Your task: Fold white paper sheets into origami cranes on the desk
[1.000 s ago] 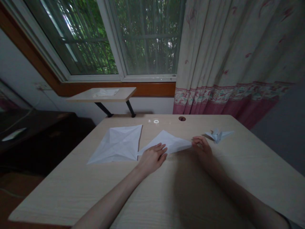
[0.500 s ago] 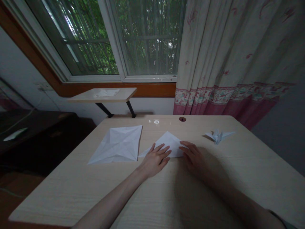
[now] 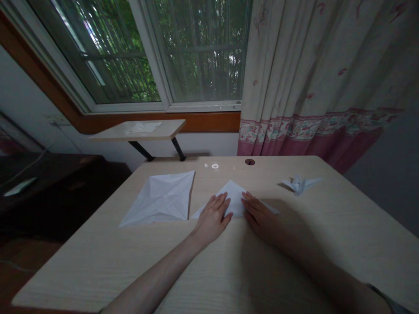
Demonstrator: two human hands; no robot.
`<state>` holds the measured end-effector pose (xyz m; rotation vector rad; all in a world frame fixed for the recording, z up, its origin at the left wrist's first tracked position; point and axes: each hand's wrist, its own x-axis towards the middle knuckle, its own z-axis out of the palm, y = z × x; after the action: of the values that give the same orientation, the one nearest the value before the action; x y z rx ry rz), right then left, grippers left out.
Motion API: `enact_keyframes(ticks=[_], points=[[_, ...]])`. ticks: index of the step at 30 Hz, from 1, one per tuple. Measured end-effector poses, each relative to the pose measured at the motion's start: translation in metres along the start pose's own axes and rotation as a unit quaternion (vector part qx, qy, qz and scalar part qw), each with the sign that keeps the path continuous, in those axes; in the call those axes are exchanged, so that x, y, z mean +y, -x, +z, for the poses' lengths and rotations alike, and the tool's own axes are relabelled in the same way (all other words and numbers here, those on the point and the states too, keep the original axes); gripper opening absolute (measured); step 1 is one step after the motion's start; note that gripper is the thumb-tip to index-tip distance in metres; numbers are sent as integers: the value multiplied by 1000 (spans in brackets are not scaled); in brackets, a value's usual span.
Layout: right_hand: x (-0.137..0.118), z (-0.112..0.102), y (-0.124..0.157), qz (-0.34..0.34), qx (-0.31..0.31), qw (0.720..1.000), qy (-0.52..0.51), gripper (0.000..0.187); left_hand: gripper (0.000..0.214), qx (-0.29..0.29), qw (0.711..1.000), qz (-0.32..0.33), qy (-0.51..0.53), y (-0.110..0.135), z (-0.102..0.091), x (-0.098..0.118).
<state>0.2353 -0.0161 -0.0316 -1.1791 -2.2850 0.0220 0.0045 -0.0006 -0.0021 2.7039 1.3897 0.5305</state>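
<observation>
A white paper folded into a triangle (image 3: 235, 195) lies on the light wooden desk (image 3: 209, 261). My left hand (image 3: 214, 216) rests flat on its left part, fingers stretched out. My right hand (image 3: 260, 213) lies flat on its right part, fingers extended and close to the left hand. A creased white square sheet (image 3: 160, 198) lies to the left. A small folded paper crane (image 3: 299, 184) sits at the right.
A round cable hole (image 3: 249, 162) is near the desk's far edge. Behind the desk stands a small side table (image 3: 137, 129) under the window, and a floral curtain (image 3: 321, 78) hangs at the right. Dark furniture (image 3: 49, 183) stands at the left.
My right hand moved left from the paper's right tip to its middle, flattening over it. The left hand shifted slightly forward. The paper looks more compact, its right corner folded in.
</observation>
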Motion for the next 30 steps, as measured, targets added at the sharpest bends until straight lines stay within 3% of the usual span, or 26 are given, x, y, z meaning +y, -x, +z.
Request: enact_keyframes(ticks=[8, 17, 24, 30], points=[[5, 6, 1, -3, -12, 1000, 13, 49, 42, -21, 999, 26, -11, 1, 3, -1], [6, 6, 1, -14, -58, 997, 50, 50, 46, -29, 998, 10, -47, 4, 10, -3], [3, 5, 3, 3, -56, 996, 74, 49, 49, -52, 997, -13, -48, 4, 12, -3], [2, 9, 6, 31, -52, 993, 99, 48, 49, -34, 998, -32, -42, 6, 17, -5]])
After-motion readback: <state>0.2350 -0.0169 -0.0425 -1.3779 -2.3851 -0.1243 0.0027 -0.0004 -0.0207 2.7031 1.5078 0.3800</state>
